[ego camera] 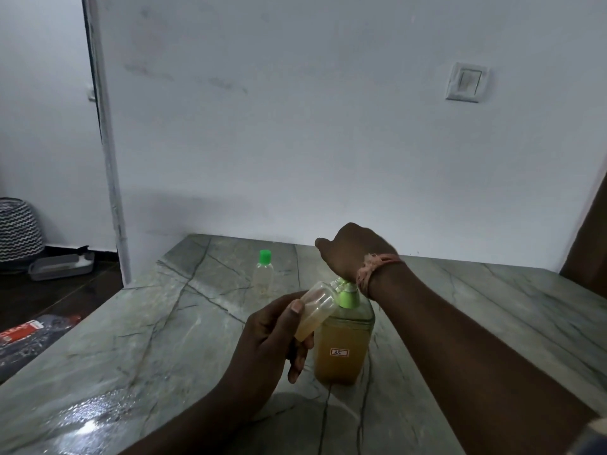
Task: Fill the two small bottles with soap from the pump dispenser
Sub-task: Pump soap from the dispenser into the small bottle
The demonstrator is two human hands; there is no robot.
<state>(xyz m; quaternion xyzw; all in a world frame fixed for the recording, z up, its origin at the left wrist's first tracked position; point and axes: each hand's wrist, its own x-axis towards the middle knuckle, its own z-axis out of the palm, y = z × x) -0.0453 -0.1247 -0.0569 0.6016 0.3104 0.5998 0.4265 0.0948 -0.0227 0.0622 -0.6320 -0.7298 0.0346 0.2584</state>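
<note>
Bottle (313, 310), clear, tilted, amber soap pooled low; left hand (272, 343) grips it; right hand (353, 254) apparently presses pump (346, 295).

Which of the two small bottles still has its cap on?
The far small bottle, standing alone on the table with its green cap. The held bottle in the left hand is uncapped.

Left hand (269, 343) tilting small bottle (315, 310) at pump dispenser (343, 339), right hand (351, 251) on pump

The right hand (353, 249) hides the pump head; the dispenser (341, 343) label is too small to read; the worktop (164, 323) runs off-frame.
</note>
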